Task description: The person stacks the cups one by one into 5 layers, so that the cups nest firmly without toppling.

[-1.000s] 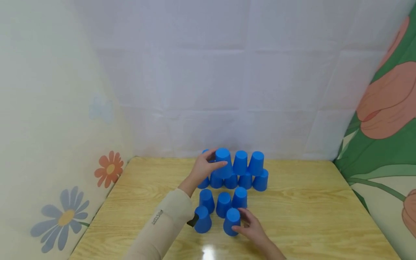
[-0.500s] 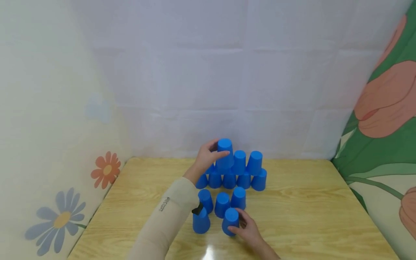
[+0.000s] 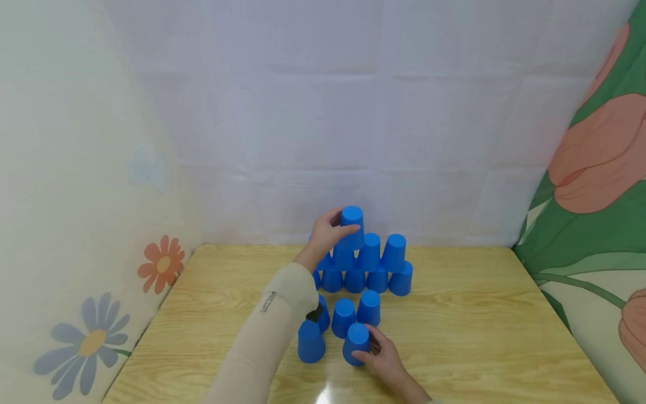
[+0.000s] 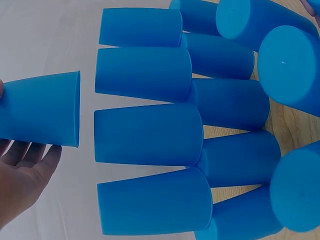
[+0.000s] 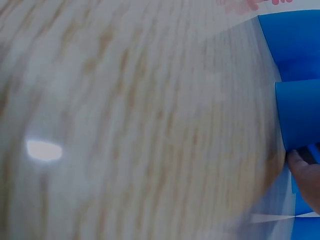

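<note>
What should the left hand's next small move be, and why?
Probably to lower the raised cup gently onto the upper row of cups: the left hand holds it rim down, roughly over the seam between two cups, and the left wrist view shows a gap beneath it.

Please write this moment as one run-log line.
Left hand: holds upside-down blue cup above two-tier cup stack | right hand: grips front-right blue cup on table

Left sleeve (image 3: 254, 348): cream | cuff (image 3: 295, 286): wide | sleeve lettering (image 3: 268, 302): small, dark | piece by cuff (image 3: 315, 313): black
</note>
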A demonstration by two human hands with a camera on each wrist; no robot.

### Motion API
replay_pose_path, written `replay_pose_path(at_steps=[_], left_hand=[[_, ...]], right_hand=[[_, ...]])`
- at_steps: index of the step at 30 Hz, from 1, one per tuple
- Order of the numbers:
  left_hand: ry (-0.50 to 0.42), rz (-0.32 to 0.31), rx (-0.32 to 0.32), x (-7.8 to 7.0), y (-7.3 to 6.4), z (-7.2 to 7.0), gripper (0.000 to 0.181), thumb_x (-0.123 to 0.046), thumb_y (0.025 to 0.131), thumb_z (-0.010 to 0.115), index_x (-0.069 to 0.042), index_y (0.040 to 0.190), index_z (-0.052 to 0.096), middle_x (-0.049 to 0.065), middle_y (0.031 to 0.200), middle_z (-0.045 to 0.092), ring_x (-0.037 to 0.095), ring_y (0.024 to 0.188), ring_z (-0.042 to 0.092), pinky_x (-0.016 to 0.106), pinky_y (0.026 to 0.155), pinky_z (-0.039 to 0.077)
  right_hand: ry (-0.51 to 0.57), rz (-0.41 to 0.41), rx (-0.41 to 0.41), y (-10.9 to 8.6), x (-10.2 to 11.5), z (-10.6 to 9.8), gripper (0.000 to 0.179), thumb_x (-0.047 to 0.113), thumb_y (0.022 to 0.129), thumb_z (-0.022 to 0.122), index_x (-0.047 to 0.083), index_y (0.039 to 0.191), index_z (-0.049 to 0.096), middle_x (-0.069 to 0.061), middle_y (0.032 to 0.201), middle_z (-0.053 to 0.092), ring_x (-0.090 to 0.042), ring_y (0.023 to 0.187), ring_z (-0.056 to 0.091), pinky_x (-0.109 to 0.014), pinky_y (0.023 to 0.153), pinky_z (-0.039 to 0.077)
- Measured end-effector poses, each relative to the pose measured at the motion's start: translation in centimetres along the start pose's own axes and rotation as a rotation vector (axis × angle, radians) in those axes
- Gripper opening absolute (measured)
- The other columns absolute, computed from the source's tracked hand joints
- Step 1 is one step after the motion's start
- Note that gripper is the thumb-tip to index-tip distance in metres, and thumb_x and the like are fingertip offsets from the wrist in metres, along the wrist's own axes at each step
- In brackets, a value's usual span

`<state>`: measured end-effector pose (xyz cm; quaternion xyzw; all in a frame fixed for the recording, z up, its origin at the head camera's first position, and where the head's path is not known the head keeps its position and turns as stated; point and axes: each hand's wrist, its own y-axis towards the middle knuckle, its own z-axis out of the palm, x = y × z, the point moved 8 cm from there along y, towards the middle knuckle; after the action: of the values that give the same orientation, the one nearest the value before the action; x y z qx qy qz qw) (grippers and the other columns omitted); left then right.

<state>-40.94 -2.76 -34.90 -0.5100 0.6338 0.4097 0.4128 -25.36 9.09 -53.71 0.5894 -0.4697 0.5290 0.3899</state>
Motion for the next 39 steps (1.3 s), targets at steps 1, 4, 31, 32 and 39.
replay_pose_path(at_steps=[1,4,31,32,39], left_hand=[[0.000,-0.006,-0.002,0.0,0.2,0.1,0.057,-0.032,0.074,0.067,-0.015,0.124,0.047,0.002,0.123,0.047,0.020,0.114,0.040,0.037,0.091,0.036],[0.012,-0.019,-0.006,0.0,0.5,0.3,0.056,-0.031,0.075,0.067,-0.014,0.124,0.046,0.002,0.124,0.046,0.019,0.114,0.039,0.036,0.091,0.035],[0.012,-0.055,0.005,0.5,1.6,1.7,0.060,-0.028,0.078,0.064,-0.011,0.130,0.039,0.006,0.129,0.041,0.023,0.118,0.035,0.038,0.093,0.034],[0.010,-0.050,0.005,0.5,1.7,1.7,0.060,-0.027,0.078,0.064,-0.011,0.129,0.040,0.006,0.129,0.041,0.023,0.118,0.035,0.038,0.093,0.034],[-0.009,0.003,-0.006,0.3,1.7,1.6,0.057,-0.026,0.078,0.064,-0.010,0.128,0.042,0.006,0.127,0.043,0.023,0.117,0.037,0.036,0.093,0.034]], right_hand=[[0.002,-0.001,0.001,0.0,0.0,-0.1,0.060,0.026,0.076,0.066,0.005,0.125,0.041,-0.019,0.123,0.043,-0.035,0.111,0.040,-0.047,0.089,0.034],[0.017,-0.003,0.009,-0.1,0.5,-0.1,0.057,0.022,0.077,0.066,0.003,0.125,0.041,-0.020,0.123,0.043,-0.036,0.111,0.040,-0.048,0.090,0.033],[0.001,-0.002,0.004,0.1,-0.7,-0.2,0.060,0.031,0.077,0.064,0.006,0.125,0.040,-0.017,0.124,0.043,-0.033,0.113,0.039,-0.047,0.091,0.033],[-0.001,-0.002,0.003,0.1,-0.8,-0.2,0.060,0.032,0.077,0.064,0.006,0.125,0.041,-0.017,0.124,0.043,-0.033,0.113,0.039,-0.047,0.091,0.033],[0.016,-0.024,0.009,0.0,-0.5,0.0,0.060,0.029,0.077,0.065,0.005,0.125,0.040,-0.018,0.125,0.041,-0.034,0.113,0.038,-0.047,0.091,0.032]])
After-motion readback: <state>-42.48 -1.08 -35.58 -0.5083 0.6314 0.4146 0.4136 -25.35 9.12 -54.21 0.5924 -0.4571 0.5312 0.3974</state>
